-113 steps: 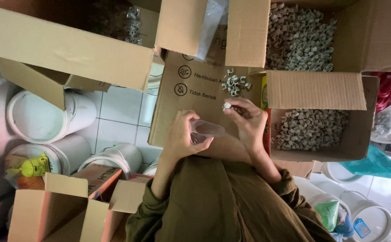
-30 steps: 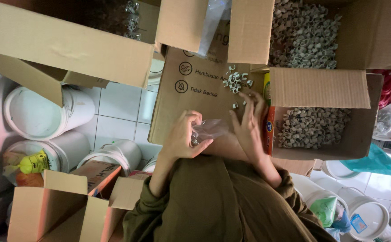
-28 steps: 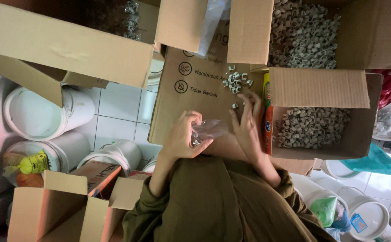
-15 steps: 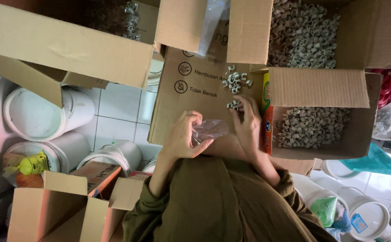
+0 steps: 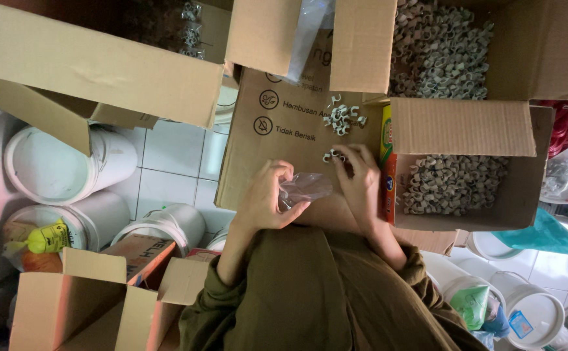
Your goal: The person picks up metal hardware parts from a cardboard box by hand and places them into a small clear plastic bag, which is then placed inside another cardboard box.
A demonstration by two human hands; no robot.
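Head view, looking straight down. Left hand pinched on the mouth of a small clear bag, held open just above the flat cardboard sheet on the lap. Right hand spread flat on the sheet, fingertips gathered over a few white clips, grasping or raking them; cannot tell whether any are lifted clear. Larger clip pile lying loose farther up the sheet, apart from the fingers.

Against the frames of a second ago: right hand drawn down from the pile toward the bag, a small cluster split off and pulled along under the fingertips. Nearly four seconds ago, the same hand pinched at a single clip near the pile. Bag and left hand hardly shifted throughout. Meaning, as a judgement: clips being portioned out in small batches, with this batch now near the bag's mouth.

Around: open box of clips just right of the right hand, a fuller box above it, white buckets on the tiled floor at left.
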